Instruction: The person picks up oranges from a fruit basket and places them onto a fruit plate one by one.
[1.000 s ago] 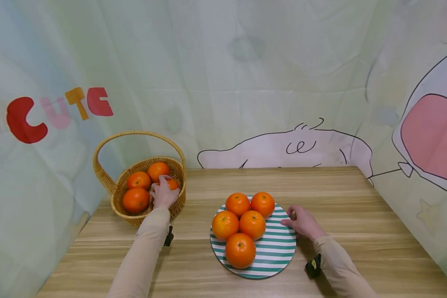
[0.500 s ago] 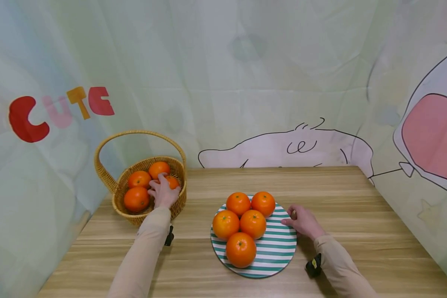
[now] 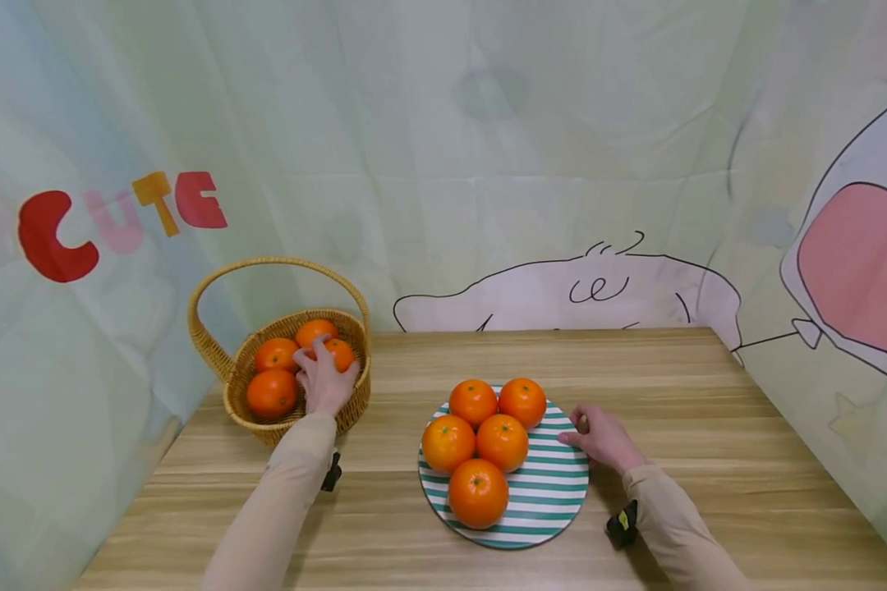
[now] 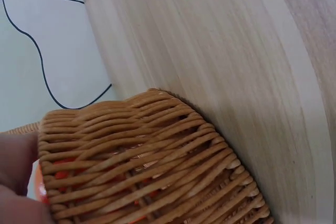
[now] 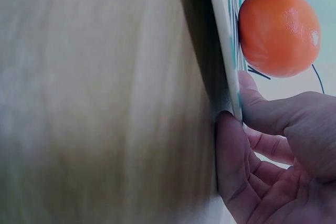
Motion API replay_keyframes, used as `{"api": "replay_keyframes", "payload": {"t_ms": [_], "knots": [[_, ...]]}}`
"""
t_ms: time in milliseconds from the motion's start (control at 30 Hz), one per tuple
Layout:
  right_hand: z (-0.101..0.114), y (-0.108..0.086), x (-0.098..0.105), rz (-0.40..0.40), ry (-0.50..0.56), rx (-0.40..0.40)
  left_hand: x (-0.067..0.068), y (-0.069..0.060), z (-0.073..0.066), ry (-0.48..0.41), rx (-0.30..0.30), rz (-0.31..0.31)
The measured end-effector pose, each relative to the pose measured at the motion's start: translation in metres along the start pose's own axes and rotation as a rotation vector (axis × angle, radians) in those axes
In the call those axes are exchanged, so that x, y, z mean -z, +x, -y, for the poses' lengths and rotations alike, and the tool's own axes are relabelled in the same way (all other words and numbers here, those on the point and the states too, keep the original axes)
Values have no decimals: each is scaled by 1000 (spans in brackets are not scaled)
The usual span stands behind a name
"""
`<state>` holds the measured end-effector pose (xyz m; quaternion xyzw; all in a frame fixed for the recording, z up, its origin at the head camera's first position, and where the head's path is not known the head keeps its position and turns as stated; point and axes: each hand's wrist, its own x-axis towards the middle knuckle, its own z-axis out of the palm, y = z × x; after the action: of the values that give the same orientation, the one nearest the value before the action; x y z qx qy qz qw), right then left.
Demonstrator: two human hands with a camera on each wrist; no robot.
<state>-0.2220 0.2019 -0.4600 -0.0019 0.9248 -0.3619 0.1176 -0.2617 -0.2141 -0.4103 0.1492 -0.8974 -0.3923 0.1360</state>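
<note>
Gripping an orange (image 3: 340, 355) inside the basket (image 4: 142, 150), the left hand (image 3: 327, 384) could lose it if its smooth surface slips; the right hand (image 3: 601, 437) pinches the striped plate (image 3: 547, 492), where uneven lifting might roll the 5 oranges (image 3: 503, 443) leftward of that hand.

Backdrop (image 3: 429, 148): pale grey-green cloth across rear and both sides, with soft vertical folds and a faint horizontal crease. Left of frame, mid-height: lettering (image 3: 130, 217) reading "CUTE" in red, pink and orange. Centre right: pale lilac cartoon figure (image 3: 540, 287), black outline, lower part cut off by rear edge of table (image 3: 673, 386). Right edge: pale balloon (image 3: 843, 189) with pink patch (image 3: 857, 263), string (image 3: 765, 344) running down-left; faint star (image 3: 852, 419) below. Tabletop light wood, grain running left-right. Light soft, fairly even.
</note>
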Motion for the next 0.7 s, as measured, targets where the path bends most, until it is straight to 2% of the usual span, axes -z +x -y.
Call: {"api": "replay_keyframes", "payload": {"t_ms": [467, 567, 700], "knots": [[-1, 0, 0, 2, -2, 20, 0, -21, -17, -109, -130, -160], [-1, 0, 1, 6, -6, 26, 1, -26, -22, -118, -148, -173], [-1, 1, 1, 6, -15, 38, 2, -34, -29, -127, -167, -160]]}}
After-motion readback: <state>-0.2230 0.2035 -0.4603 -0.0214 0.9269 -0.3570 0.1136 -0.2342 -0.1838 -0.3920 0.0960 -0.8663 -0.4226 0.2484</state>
